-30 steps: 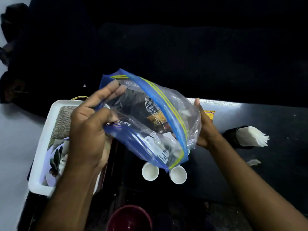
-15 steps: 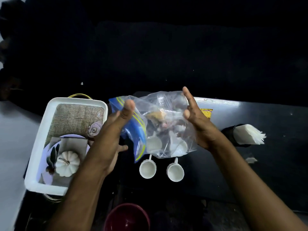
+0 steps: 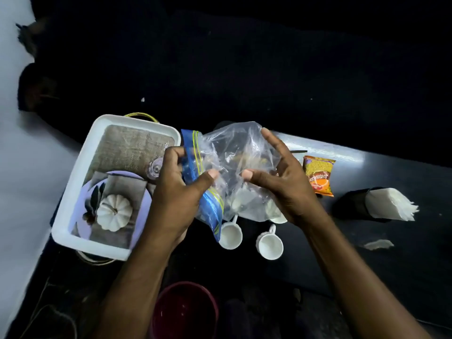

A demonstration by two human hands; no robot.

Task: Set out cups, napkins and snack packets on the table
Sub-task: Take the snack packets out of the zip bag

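A clear zip bag (image 3: 234, 152) with a blue and yellow seal lies on the dark table (image 3: 403, 253), with white cups and other items blurred inside. My left hand (image 3: 176, 192) pinches its blue seal edge. My right hand (image 3: 281, 182) rests against the bag's right side, fingers spread, thumb pressing the plastic. Two small white cups (image 3: 230, 235) (image 3: 270, 245) stand upright just in front of the bag. An orange snack packet (image 3: 319, 176) lies to the right of my right hand. White napkins (image 3: 391, 207) stick out of a black holder on its side at the right.
A white tray (image 3: 71, 199) at the left holds a burlap mat, a plate, a white pumpkin (image 3: 114, 212) and a small glass (image 3: 155, 167). A dark red bowl (image 3: 184, 311) sits near the bottom edge. A scrap of paper (image 3: 378, 244) lies right of the cups.
The bag has come down from being held up and tilted to lying on the table behind the cups. My left hand now grips its seal; the snack packet shows fully.
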